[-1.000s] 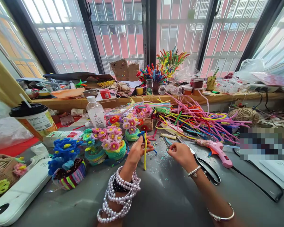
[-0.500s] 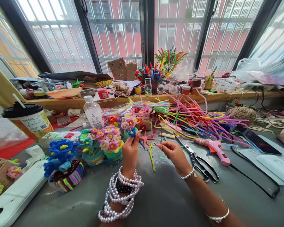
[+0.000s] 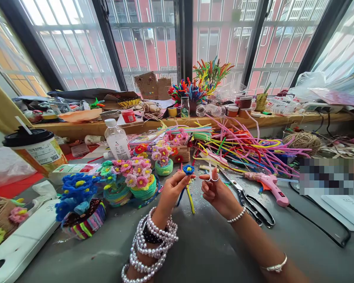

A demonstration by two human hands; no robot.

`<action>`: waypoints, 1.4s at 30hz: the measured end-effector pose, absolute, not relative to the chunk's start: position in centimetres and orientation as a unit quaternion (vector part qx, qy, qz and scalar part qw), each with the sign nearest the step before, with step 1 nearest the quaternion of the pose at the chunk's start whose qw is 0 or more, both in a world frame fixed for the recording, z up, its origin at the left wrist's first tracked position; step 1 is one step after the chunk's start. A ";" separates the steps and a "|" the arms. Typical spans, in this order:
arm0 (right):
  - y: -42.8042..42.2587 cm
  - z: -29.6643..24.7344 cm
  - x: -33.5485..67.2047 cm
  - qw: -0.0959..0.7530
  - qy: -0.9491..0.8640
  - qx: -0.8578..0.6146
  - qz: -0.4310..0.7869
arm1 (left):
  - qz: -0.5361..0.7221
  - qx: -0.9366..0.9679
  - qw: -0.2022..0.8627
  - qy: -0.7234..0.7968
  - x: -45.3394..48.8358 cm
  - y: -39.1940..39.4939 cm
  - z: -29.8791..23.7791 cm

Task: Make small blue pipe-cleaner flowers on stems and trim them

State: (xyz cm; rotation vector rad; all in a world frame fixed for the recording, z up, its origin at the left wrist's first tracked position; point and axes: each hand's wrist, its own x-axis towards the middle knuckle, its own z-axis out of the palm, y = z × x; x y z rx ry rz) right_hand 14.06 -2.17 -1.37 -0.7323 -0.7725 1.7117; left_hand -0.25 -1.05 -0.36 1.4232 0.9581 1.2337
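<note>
My left hand (image 3: pixel 174 190) pinches a small blue pipe-cleaner flower (image 3: pixel 188 169) with a yellow centre. Beside it, my right hand (image 3: pixel 220 194) has small white-handled scissors (image 3: pixel 211 175), their loops against the thumb and finger. The two hands are close together but apart. Below them on the table lies a yellow pipe cleaner (image 3: pixel 190 200), with a dark blue strand (image 3: pixel 181 196) next to it that may be the flower's stem. To the left stand pots of pink flowers (image 3: pixel 141 181) and a striped pot (image 3: pixel 84 220) with blue flowers.
Large black-handled scissors (image 3: pixel 244 200) and a pink glue gun (image 3: pixel 271 188) lie to the right. Behind them spreads a heap of pipe cleaners (image 3: pixel 253 145). A plastic bottle (image 3: pixel 118 139) and a lidded cup (image 3: pixel 37 149) stand at the left. Jars line the windowsill.
My left hand has moved right with the blue flower, nearer my right hand. The small scissors in my right hand have turned, so their white loops now show.
</note>
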 end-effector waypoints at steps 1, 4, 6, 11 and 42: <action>-2.2 -1.3 14.2 0.533 -0.302 -0.301 0.731 | 0.506 0.588 0.486 0.402 -0.3 -1.0 -0.4; -2.3 -1.2 14.5 0.529 -0.297 -0.322 0.727 | 0.512 0.571 0.491 0.413 -0.3 -0.9 -0.4; -2.4 -1.0 14.6 0.513 -0.326 -0.325 0.725 | 0.523 0.562 0.494 0.408 -0.3 -0.9 -0.4; -2.7 -0.6 14.6 0.480 -0.370 -0.308 0.733 | 0.534 0.568 0.491 0.388 -0.4 -0.8 -0.6; -2.7 -1.4 13.3 0.497 -0.563 -0.412 0.516 | 0.562 0.525 0.383 0.511 -7.4 -2.4 4.5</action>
